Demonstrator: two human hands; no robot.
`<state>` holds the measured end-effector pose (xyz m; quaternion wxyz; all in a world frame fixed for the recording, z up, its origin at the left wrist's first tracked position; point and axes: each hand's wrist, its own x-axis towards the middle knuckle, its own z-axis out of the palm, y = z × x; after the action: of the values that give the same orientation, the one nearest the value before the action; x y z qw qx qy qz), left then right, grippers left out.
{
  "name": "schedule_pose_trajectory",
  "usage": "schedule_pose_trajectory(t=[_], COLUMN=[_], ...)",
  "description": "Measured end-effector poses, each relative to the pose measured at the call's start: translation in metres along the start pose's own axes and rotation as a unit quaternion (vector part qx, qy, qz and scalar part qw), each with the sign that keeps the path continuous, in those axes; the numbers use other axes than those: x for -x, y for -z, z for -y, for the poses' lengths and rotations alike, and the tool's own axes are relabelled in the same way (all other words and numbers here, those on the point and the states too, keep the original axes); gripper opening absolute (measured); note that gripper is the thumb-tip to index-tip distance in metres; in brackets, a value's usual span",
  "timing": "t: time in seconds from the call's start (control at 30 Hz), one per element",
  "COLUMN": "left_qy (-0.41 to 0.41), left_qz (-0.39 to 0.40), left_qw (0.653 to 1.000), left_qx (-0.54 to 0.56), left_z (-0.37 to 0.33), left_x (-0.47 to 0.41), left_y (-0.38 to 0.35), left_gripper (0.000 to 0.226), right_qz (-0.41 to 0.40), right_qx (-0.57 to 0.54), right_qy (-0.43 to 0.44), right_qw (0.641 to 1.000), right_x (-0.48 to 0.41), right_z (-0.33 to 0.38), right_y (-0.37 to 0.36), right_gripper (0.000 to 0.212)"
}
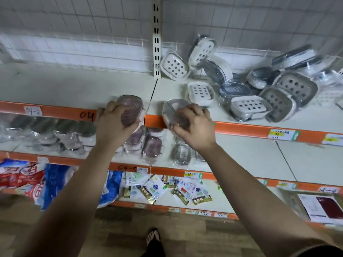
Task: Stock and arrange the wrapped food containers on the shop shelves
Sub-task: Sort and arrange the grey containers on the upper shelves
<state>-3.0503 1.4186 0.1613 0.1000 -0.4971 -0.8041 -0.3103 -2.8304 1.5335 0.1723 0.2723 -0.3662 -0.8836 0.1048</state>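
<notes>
My left hand (116,125) grips a wrapped brownish oval container (130,106) at the front edge of the top shelf (78,88). A second wrapped container (173,108), clear plastic over a brownish lid, sits in the grip of my right hand (194,125) at the same orange shelf lip (241,127). More wrapped brownish containers (146,145) stand on the shelf below, under my hands. A loose heap of wrapped white and grey containers with dotted lids (250,106) lies on the top shelf to the right.
A slotted upright post (157,38) splits the top shelf at the back. Dark wrapped containers (55,132) fill the middle shelf's left. The lowest shelf holds red and blue bags (37,180) and small sachets (167,190). My sandalled foot (153,236) shows on the floor.
</notes>
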Motion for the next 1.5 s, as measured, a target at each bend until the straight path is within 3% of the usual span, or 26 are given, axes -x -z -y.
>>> schedule_pose_trajectory(t=[0.2, 0.43, 0.57, 0.73, 0.9, 1.27, 1.33, 1.43, 1.5], left_qy=[0.016, 0.024, 0.046, 0.039, 0.001, -0.026, -0.053, -0.163, -0.218], left_qz=[-0.055, 0.051, 0.104, 0.115, 0.127, 0.132, 0.100, 0.033, 0.046], left_qw=[0.996, 0.994, 0.990, 0.991, 0.992, 0.984, 0.989, 0.986, 0.975], left_qx=[0.074, 0.096, 0.085, 0.047, -0.020, -0.119, -0.098, -0.033, 0.010], left_z=[-0.015, -0.014, -0.001, 0.024, 0.049, 0.059, 0.053, 0.040, 0.034], left_x=[0.078, 0.142, 0.141, 0.118, 0.084, 0.063, 0.071, 0.091, 0.108], left_y=[-0.002, -0.067, -0.122, -0.184, -0.234, -0.281, -0.281, -0.287, -0.297], left_gripper=[0.045, 0.053, 0.045, 0.049, 0.052, 0.054, 0.051, 0.038, 0.032], right_qz=[-0.029, 0.009, 0.019, 0.049, 0.030, 0.002, -0.003, -0.014, -0.014], right_qx=[-0.016, -0.043, -0.048, -0.050, -0.041, -0.025, -0.032, -0.042, -0.040], right_qy=[0.004, -0.052, -0.090, -0.134, -0.141, -0.152, -0.149, -0.142, -0.142], right_qw=[0.999, 0.998, 0.995, 0.989, 0.989, 0.988, 0.988, 0.989, 0.989], right_x=[0.080, 0.150, 0.158, 0.153, 0.147, 0.120, 0.113, 0.102, 0.092], right_z=[-0.015, -0.053, -0.074, -0.099, -0.122, -0.157, -0.161, -0.166, -0.171], right_y=[-0.007, -0.059, -0.096, -0.140, -0.171, -0.205, -0.209, -0.216, -0.220], right_gripper=[0.047, 0.040, 0.037, 0.036, 0.037, 0.037, 0.037, 0.036, 0.037])
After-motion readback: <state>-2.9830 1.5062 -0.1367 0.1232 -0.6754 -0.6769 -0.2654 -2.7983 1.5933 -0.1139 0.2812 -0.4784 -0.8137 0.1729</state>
